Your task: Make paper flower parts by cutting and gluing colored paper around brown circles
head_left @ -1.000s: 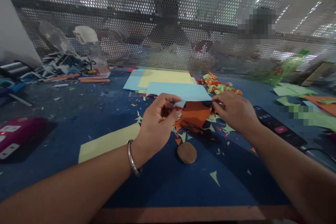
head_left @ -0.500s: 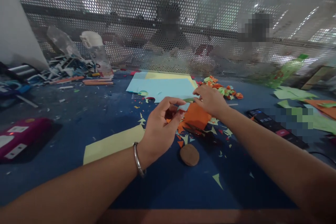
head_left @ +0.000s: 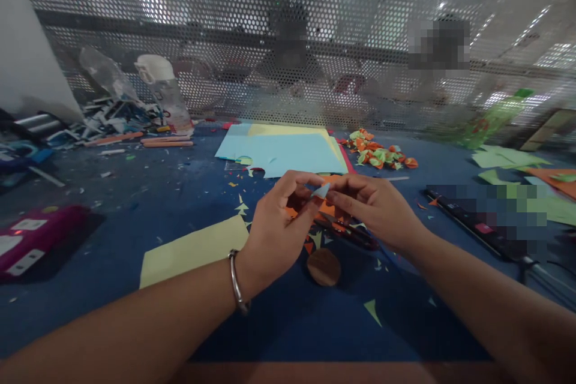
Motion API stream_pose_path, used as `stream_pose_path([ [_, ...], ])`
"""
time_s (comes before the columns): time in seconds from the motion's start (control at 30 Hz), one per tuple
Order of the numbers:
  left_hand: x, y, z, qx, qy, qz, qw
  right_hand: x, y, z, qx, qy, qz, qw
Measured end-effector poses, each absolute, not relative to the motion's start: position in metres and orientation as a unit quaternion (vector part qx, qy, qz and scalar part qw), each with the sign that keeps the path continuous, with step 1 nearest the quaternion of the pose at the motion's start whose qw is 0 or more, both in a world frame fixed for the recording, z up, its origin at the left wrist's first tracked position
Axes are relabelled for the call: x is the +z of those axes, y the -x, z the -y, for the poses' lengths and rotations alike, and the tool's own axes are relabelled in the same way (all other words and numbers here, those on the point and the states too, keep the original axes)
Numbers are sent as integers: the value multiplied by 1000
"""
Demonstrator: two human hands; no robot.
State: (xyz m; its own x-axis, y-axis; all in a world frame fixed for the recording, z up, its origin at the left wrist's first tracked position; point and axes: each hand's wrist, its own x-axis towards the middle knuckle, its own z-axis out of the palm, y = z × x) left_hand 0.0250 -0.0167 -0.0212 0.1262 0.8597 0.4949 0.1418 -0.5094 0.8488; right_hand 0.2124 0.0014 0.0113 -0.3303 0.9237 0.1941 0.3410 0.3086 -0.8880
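Observation:
My left hand [head_left: 281,222] and my right hand [head_left: 375,210] meet over the blue table [head_left: 279,318]. Both pinch a small light blue paper scrap [head_left: 321,192] between their fingertips. Under the hands lies an orange sheet [head_left: 330,210] with scissors [head_left: 348,231] on it. Further back, a light blue sheet [head_left: 292,156] lies on a yellow sheet [head_left: 288,130]. A brown round disc [head_left: 324,266] sits just below the hands.
A pale yellow sheet [head_left: 193,249] lies at the left. Crumpled orange and green scraps [head_left: 380,156] pile up at the back right. A bottle [head_left: 164,93] and clutter stand at the back left, a magenta device [head_left: 31,240] at the far left, a black power strip [head_left: 481,228] at the right. A perforated screen [head_left: 288,42] closes the back.
My right hand let the large blue sheet lie on the pile and came back to my left hand. Both hands now pinch the small blue scrap.

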Motion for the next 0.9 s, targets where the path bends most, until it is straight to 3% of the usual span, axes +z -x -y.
stream_pose_path([
  [0.27, -21, -25, 15, 545, -657, -396, 337, 6, -212, 2, 427, 435, 700, 372],
  [0.6, -18, -27, 17, 528, -653, -423, 341, 0, -208, 5, 533, 414, 595, 435],
  [0.9, -17, -29, 15, 521, -603, -430, 425, -1, -204, 5, 537, 442, 567, 442],
])
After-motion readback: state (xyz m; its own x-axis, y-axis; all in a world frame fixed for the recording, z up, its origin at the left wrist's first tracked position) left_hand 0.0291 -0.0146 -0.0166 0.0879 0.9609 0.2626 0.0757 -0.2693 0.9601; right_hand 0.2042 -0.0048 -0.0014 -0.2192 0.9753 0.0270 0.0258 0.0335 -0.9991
